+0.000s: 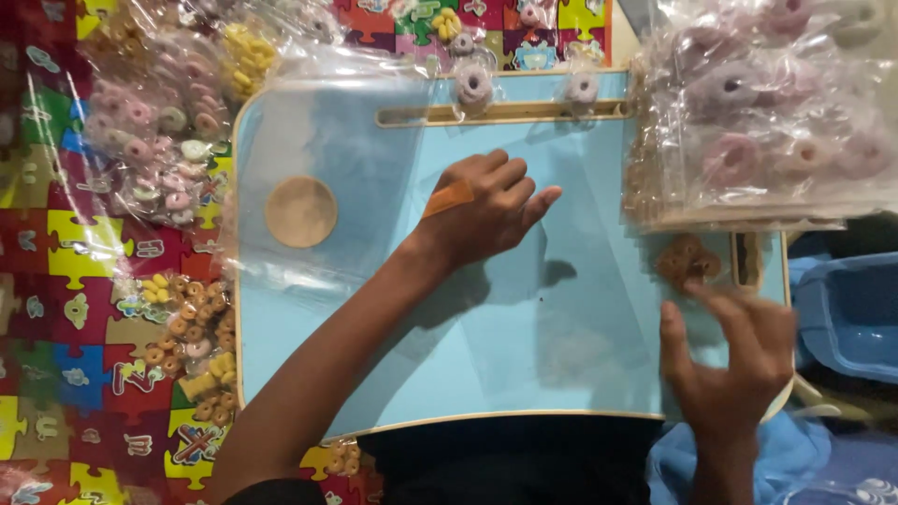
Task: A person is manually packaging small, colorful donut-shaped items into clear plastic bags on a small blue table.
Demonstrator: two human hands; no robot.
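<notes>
The light blue desk [309, 318] carries clear plastic sheets, best kept flat and square while being separated. Stacked clear packets of pink rings [758, 112] sit at its right, mixed ring packets [159, 140] at its left. The left hand [482, 210] presses a clear sheet [561, 309] flat, grip spread, holding nothing. The right hand [734, 351] fingers the sheet's edge beside brown rings [686, 262], loosely open.

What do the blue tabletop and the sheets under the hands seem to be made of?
Tabletop: likely laminated board, matte light blue with a pale wood-coloured edge. Sheets: thin clear plastic film, judging by glossy reflections and the blue showing through under the left hand and right hand.
</notes>
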